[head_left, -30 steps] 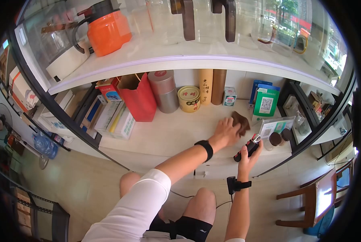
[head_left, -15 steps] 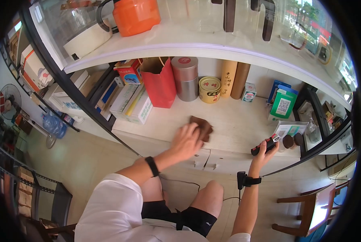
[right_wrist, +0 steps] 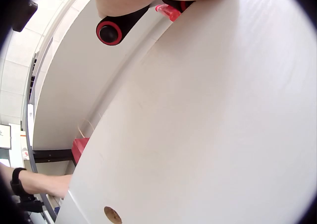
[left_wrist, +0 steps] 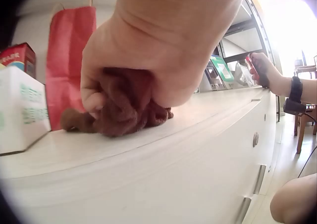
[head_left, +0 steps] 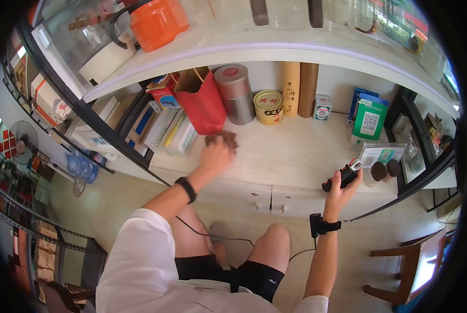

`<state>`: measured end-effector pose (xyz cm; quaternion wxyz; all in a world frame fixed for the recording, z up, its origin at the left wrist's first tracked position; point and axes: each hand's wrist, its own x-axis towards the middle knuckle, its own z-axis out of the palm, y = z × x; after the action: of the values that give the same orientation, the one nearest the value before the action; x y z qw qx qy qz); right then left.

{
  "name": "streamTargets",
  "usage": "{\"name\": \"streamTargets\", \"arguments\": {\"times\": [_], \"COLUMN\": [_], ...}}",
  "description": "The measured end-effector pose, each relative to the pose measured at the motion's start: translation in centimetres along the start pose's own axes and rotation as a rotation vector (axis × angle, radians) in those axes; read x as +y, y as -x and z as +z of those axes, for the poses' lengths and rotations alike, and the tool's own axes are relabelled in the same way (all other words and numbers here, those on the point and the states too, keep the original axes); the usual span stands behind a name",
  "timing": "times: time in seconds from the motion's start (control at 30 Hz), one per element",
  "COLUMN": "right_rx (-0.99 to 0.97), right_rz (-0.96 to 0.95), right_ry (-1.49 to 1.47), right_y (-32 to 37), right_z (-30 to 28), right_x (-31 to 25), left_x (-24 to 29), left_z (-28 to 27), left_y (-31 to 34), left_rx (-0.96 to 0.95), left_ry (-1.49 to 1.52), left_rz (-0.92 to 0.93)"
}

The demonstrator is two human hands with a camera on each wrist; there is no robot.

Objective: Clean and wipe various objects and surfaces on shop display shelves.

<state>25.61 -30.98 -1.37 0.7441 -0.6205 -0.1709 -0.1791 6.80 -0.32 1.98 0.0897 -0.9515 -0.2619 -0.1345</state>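
My left hand (head_left: 217, 158) grips a crumpled brown cloth (head_left: 224, 140) on the white counter, just in front of the red paper bag (head_left: 201, 104). In the left wrist view the fingers curl over the bunched cloth (left_wrist: 121, 110), and its folds lie on the counter top. At the right front edge my right hand (head_left: 344, 189) holds a black and red hand grip strengthener (head_left: 338, 180) with a metal spring coil at its upper end. One red-ringed handle end (right_wrist: 109, 33) sticks out below that hand in the right wrist view.
White boxes (head_left: 173, 130) stand left of the bag. Along the back are a metal canister (head_left: 234, 96), a yellow tin (head_left: 268, 108), tall tubes (head_left: 307, 91) and a small box (head_left: 322, 107). Green QR signs (head_left: 369, 122) and dark-lidded jars (head_left: 379, 171) stand right. A shelf (head_left: 275, 51) overhangs the counter.
My left hand has swept the cloth leftward across the counter, from near the right-hand signs to beside the red bag. My right hand keeps holding the grip strengthener near the front edge.
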Motion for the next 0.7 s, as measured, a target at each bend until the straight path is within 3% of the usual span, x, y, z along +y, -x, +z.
{"name": "streamTargets", "arguments": {"times": [0.07,0.27,0.37,0.57,0.7], "right_rx": [-0.01,-0.006,0.001,-0.015,0.021], "right_rz": [0.085,0.036,0.008,-0.089,-0.052], "right_ry": [-0.034,0.153,0.206,0.275,0.181], "right_y": [0.3,0.3,0.1,0.2,0.2], "right_z": [0.2,0.1,-0.1,0.2,0.6], "right_x": [-0.3,0.0,0.6,0.2,0.1], "left_x": [3.4,14.6,18.6,22.5,23.8], "left_z": [0.5,0.2,0.8,2.0,1.8], "left_y": [-2.8,-7.9,-9.7,-13.7,-13.6], "left_rx": [-0.029,-0.07,0.018,0.012,-0.001], "left_ry": [0.064,0.157,0.244,0.25,0.282], "left_rz": [0.014,0.156,0.23,0.217,0.28]}}
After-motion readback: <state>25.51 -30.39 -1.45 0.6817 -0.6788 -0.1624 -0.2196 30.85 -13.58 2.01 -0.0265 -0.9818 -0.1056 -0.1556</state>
